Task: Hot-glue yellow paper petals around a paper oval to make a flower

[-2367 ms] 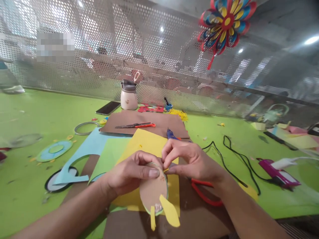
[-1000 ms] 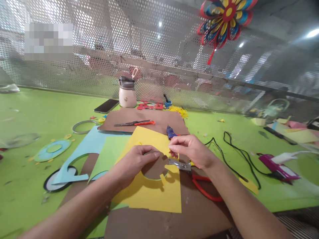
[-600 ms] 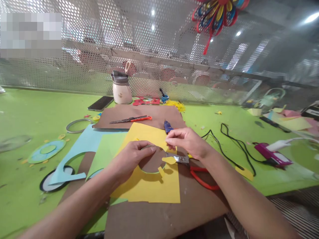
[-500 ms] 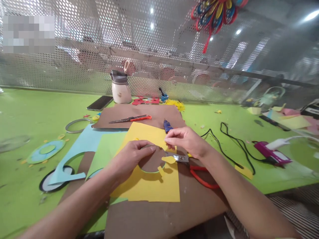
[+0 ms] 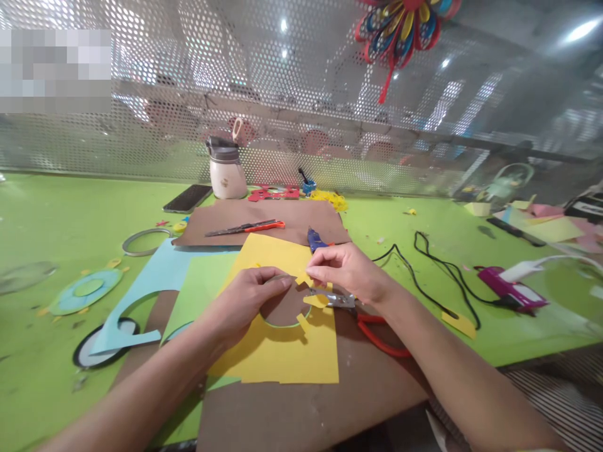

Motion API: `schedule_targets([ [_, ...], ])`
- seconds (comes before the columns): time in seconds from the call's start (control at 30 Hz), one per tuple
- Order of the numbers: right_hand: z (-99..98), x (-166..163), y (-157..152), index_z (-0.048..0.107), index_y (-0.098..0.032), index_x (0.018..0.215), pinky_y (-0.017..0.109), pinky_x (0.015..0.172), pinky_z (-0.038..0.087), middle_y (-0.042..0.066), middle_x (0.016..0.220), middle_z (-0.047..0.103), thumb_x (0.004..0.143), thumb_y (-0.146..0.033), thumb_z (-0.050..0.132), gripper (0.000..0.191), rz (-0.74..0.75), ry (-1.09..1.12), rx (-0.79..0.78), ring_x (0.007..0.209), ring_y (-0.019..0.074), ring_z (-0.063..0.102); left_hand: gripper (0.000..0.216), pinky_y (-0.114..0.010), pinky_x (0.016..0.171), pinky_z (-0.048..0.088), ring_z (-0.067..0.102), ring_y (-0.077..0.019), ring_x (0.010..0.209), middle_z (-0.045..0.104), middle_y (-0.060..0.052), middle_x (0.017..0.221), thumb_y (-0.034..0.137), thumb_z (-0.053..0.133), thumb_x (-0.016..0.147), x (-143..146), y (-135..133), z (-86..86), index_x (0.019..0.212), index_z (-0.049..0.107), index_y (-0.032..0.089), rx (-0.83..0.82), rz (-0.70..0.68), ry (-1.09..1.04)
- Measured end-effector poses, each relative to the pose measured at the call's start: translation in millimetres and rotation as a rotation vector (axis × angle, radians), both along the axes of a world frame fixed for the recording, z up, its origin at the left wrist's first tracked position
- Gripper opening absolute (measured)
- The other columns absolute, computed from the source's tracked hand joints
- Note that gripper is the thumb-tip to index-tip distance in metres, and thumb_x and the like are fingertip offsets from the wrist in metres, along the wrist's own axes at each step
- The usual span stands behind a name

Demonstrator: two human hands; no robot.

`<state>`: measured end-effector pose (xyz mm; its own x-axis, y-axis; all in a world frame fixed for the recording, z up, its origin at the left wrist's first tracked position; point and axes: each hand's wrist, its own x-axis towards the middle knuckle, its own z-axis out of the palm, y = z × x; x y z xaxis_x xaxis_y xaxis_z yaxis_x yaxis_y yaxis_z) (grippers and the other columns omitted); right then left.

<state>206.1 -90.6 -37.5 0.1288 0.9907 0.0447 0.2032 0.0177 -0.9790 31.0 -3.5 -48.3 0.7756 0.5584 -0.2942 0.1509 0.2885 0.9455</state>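
Note:
My left hand (image 5: 257, 292) pinches the upper left edge of a round brown disc (image 5: 285, 307) with a thin green rim, thumb on top. Small yellow paper tabs (image 5: 304, 323) stick out from its right side. Just off the disc's upper right edge, my right hand (image 5: 336, 270) holds a small yellow paper piece (image 5: 304, 277) between thumb and fingers. Beneath the disc lies a yellow paper sheet (image 5: 311, 364). Scissors with red handles (image 5: 377, 336) lie under my right wrist, blades toward the disc. A blue glue gun (image 5: 316, 240) rests behind my right hand.
A craft knife (image 5: 247, 227) lies on brown cardboard (image 5: 301, 216). Behind stand a white bottle (image 5: 227, 176) and a phone (image 5: 188, 198). At left are cut blue paper (image 5: 162, 263) and a decorated ring (image 5: 106, 289). A black cord (image 5: 438, 263) runs to a purple power strip (image 5: 511, 289).
My right hand has moved slightly left, bringing the yellow paper piece to the disc's upper right edge. My left hand keeps its grip on the disc. The view has shifted slightly.

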Motion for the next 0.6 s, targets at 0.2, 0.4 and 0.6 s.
schedule_targets([
  [0.2,2.2,-2,0,0.063,-0.013,0.067,0.025,0.058,0.039,-0.001,0.061,0.059,0.072,-0.03,0.068,0.018,-0.003,0.01,-0.021,0.057,0.0103,0.051,0.022,-0.027,0.062,0.045,0.062,-0.018,0.068,0.07,-0.007,0.076,0.034,0.068,0.073,-2,0,1.0,0.078,0.066,0.014,0.004,-0.016,0.001],
  [0.4,-3.7,-2,1,0.063,-0.013,0.069,0.024,0.057,0.039,0.0,0.061,0.059,0.07,-0.032,0.071,0.021,-0.008,0.059,-0.028,0.057,0.0101,0.05,0.024,-0.026,0.06,0.044,0.061,-0.0171,0.067,0.069,-0.007,0.076,0.036,0.068,0.072,-1,-1,1.6,0.078,0.065,0.013,-0.011,-0.015,0.003],
  [0.6,-7.9,-2,2,0.064,-0.013,0.072,0.024,0.057,0.039,0.0,0.062,0.06,0.07,-0.026,0.07,0.014,-0.031,0.054,-0.028,0.058,0.0097,0.051,0.024,-0.025,0.057,0.042,0.059,-0.0152,0.063,0.067,-0.006,0.072,0.037,0.066,0.074,-1,-1,-1.5,0.077,0.064,0.013,-0.001,-0.016,-0.024],
])
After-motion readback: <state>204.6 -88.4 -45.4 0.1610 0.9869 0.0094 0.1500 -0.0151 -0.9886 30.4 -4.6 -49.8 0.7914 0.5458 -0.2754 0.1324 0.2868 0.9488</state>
